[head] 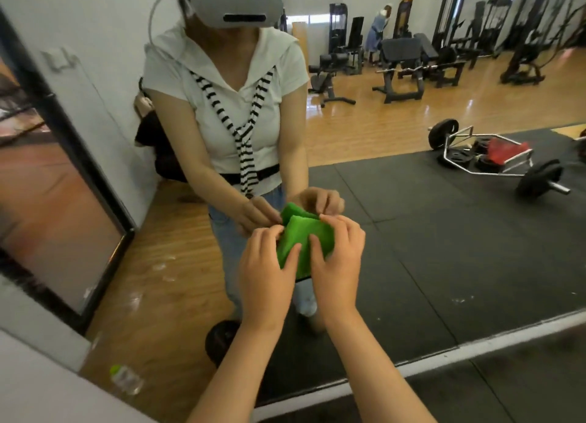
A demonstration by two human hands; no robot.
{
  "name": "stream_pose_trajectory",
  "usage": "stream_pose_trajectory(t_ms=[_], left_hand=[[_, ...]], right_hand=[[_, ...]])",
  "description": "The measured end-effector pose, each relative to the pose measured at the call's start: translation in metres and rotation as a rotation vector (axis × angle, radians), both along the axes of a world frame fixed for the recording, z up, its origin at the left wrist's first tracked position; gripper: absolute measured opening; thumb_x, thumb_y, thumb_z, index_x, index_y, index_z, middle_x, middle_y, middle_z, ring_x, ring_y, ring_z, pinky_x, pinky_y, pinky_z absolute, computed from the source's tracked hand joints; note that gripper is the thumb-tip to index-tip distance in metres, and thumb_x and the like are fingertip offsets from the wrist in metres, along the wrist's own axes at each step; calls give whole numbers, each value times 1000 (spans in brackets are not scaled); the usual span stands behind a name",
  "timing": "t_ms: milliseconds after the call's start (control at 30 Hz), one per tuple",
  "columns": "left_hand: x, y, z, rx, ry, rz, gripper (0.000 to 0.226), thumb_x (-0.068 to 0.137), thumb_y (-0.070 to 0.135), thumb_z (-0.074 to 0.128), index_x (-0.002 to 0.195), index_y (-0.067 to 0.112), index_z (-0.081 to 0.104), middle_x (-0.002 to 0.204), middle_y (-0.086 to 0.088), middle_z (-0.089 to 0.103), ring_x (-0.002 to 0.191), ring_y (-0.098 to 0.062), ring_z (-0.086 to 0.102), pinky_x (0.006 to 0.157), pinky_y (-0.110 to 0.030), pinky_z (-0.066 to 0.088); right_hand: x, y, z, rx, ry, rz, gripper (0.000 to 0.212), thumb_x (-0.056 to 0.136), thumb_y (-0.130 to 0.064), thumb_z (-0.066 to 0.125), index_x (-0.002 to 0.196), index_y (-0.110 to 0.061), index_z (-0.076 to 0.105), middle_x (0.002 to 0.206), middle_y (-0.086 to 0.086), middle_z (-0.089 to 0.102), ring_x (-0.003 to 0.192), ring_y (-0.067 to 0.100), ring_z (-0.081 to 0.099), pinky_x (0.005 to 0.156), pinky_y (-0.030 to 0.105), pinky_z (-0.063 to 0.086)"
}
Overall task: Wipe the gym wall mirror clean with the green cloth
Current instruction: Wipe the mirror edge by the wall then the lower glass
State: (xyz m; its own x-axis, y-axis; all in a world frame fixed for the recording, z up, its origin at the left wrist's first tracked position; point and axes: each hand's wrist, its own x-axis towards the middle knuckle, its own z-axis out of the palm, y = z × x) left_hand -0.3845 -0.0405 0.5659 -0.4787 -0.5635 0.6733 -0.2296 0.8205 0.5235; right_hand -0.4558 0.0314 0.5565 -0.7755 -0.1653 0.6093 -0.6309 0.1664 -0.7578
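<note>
Evidently the wiping had not yet begun: this was the preparing step, with the cloth (299,234) held up between both hands in front of the mirror (428,232) and apart from it. The left hand (264,273) pinched the cloth's left edge, its thumb and fingers (291,258) curled onto the fabric. The right hand (339,264) gripped the right side likewise, its fingers bent over the top fold, so neither hand was released. The cloth was bright green, soft and nappy like microfibre. It was doubled over into a thick pad, with a second layer showing behind the front flap and its lower corner hanging between the hands. Its reflection (295,212) showed just beyond it in the mirror, along with that of the hands. By my judgement, the next move called for finishing the fold into a flat pad and passing it to one hand. That hand would then press it to the mirror with fingers spread, so the whole face bore evenly. Pale smears (158,267) showed low on the mirror, left of the hands, with a few more to the right; those seemed the places to work first.
</note>
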Motion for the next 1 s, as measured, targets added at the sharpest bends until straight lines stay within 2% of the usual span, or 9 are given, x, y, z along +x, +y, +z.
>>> stream_pose_trajectory(t_ms=[100,267,433,467,567,700,767,867,1000], left_hand=[[-12,2,3,19,55,62,14,88,21,71,98,11,67,92,6,59,83,-1,51,67,-7,31],[-32,13,26,-144,152,175,14,87,22,70,88,12,60,84,4,52,81,-5,40,71,-24,39],[-46,27,11,-138,206,132,10,95,14,61,85,14,59,75,11,41,66,-5,40,53,-36,45],[-48,28,5,-128,207,149,5,97,16,59,94,13,61,80,8,46,71,-6,45,57,-37,49],[-55,32,-10,-149,148,203,28,96,25,58,121,11,55,115,-3,52,102,-16,54,87,-32,52],[-59,29,-41,-435,-108,299,72,93,46,52,150,8,30,145,-12,33,130,-30,37,111,-39,29],[-55,17,-51,-578,-246,320,87,95,55,44,158,7,8,163,-11,13,149,-27,16,122,-40,13],[-44,-9,-49,-815,-352,298,90,91,39,44,159,9,-7,167,-5,-15,154,-20,-10,125,-39,-3],[-42,-26,-37,-1007,-318,299,84,90,19,43,159,12,-4,167,-2,-13,154,-19,-9,125,-39,-2]], right_hand=[[-16,9,7,13,38,43,25,84,2,71,106,-9,64,106,-6,53,106,8,47,93,15,40],[-34,21,17,-22,86,131,22,82,3,74,98,-10,66,100,-7,57,98,14,53,84,22,44],[-65,46,19,-24,338,82,16,87,-7,68,103,-9,70,118,7,62,119,22,51,100,36,41],[-74,50,19,-30,377,67,21,89,-9,66,110,-9,68,128,9,58,127,25,49,107,39,37],[-102,57,20,6,511,62,41,94,-12,60,134,-11,54,148,10,45,142,27,37,119,48,26],[-138,55,-1,172,718,26,55,98,-19,52,151,-17,36,166,-5,17,153,14,13,125,42,6],[-151,53,-12,229,819,-14,53,101,-23,47,152,-20,33,168,-7,5,154,14,7,125,40,2],[-156,47,-17,227,883,-74,49,103,-26,41,151,-19,34,168,-5,3,154,15,6,125,41,2],[-157,42,-20,189,906,-96,47,104,-26,38,150,-20,34,168,-5,4,154,15,7,125,41,2]])
